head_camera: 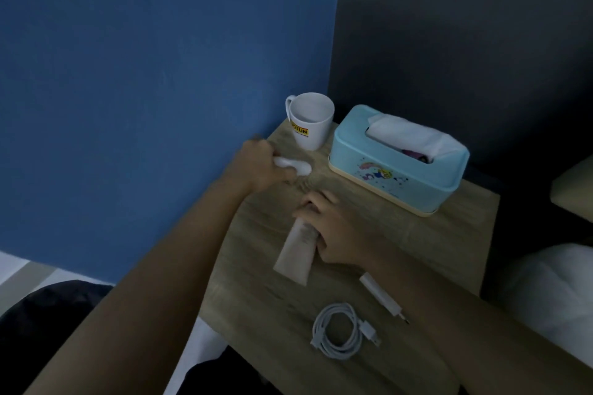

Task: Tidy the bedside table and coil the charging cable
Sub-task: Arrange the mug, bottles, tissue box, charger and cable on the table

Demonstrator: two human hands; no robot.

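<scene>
- Nearest us, the charging cable (338, 330) already lay wound into a loose ring on the front part of the bedside table (417, 244), its plug end sticking out to the right; we judged the coiling step done.
- Just beyond it the white charger (382, 297) lay flat, partly hidden under our right forearm, its long axis slanting from upper left to lower right and its pins aimed toward the front right.
- Further in, our right hand (340, 231) was curled over the upper end of a white tube (296, 250). The fingers were closed around it, pressing it to the wood, though we could not tell if it was lifted at all.
- The tube's long axis ran from its narrow end under the fingers down to its wide flat crimped end, which pointed toward us and a little left.
- Beyond that, our left hand (260, 163) was closed on a small white object (293, 166) near the table's left edge; we could not tell what it was.
- At the back stood a white mug (309, 120), upright, handle to the left, and beside it a pale blue tissue box (398, 160), apart from the mug.
- We judged the tidying step in hand: the next move called for setting both held things neatly by the mug without knocking it.
</scene>
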